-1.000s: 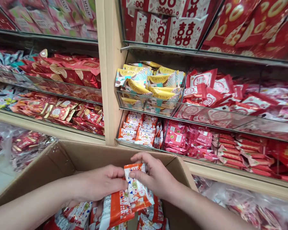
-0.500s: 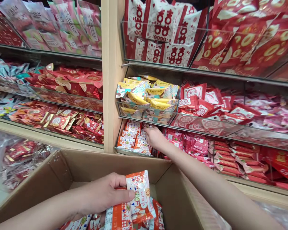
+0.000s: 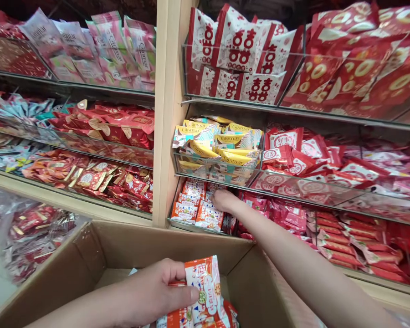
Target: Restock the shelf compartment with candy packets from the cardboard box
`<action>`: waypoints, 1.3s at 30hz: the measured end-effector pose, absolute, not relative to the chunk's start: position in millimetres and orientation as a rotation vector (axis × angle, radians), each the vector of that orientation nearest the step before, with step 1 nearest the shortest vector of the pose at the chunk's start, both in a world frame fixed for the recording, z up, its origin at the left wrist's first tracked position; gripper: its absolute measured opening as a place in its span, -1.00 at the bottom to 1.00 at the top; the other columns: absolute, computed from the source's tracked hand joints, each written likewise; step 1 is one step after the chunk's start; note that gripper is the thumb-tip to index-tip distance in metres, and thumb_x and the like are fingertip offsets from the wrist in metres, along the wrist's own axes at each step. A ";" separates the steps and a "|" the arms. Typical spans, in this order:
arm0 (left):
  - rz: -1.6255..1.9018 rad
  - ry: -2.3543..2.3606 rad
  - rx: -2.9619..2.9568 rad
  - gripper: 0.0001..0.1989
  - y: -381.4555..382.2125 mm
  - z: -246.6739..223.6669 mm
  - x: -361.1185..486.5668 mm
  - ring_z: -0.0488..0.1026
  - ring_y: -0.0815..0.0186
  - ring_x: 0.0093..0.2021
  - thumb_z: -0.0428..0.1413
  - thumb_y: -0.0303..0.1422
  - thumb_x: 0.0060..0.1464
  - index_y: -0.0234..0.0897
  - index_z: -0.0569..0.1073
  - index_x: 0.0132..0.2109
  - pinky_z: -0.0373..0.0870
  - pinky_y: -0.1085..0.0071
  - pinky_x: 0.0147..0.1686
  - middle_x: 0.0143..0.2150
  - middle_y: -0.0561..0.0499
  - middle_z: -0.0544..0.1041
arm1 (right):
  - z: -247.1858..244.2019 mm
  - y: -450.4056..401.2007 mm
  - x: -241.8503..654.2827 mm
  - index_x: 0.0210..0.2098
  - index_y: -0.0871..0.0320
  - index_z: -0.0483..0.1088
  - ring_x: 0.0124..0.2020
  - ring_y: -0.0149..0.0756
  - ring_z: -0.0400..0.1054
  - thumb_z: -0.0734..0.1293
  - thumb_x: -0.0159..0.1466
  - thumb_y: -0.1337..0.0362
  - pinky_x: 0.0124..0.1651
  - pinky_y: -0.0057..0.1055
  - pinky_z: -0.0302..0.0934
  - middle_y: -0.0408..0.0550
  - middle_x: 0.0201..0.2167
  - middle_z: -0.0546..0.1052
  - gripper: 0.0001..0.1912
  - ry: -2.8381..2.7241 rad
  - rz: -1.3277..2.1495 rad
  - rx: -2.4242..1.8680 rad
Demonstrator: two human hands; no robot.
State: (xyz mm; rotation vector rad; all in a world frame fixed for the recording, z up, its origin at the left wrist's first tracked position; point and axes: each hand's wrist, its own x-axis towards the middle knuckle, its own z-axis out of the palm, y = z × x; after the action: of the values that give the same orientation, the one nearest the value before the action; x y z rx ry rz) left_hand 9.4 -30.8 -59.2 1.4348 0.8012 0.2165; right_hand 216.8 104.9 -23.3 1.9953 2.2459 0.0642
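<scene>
Your left hand [image 3: 157,290] is pinching packets [image 3: 207,287] over the box [image 3: 150,248]. Your right hand [image 3: 224,201] is reaching into the bin [image 3: 187,225], likely needing care; I can't tell its grip.

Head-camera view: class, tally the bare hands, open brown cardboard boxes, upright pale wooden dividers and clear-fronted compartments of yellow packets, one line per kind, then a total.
Bare hands, left hand and right hand: 2
Open brown cardboard box: 1
Upright pale wooden divider: 1
Clear-fronted compartment of yellow packets: 1
Total: 5
</scene>
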 end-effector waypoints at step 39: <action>0.119 0.954 1.916 -0.71 -28.1 -66.2 11.1 0.08 0.42 -0.51 -0.03 -0.12 0.02 -0.26 0.37 -0.40 0.08 0.52 -0.50 -0.54 0.17 0.17 | -47.4 -62.9 228.3 -0.17 0.08 0.32 -0.47 -0.49 0.22 0.26 0.14 0.34 -0.41 -0.52 0.15 -0.16 -0.34 0.41 -0.76 2.940 -1.427 1.653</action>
State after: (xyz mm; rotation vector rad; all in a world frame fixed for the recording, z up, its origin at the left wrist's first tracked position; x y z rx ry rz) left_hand 11.1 -28.1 -66.2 1.9157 0.9545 0.1186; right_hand 228.3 -62.9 -47.4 1.6533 2.9404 -1.4267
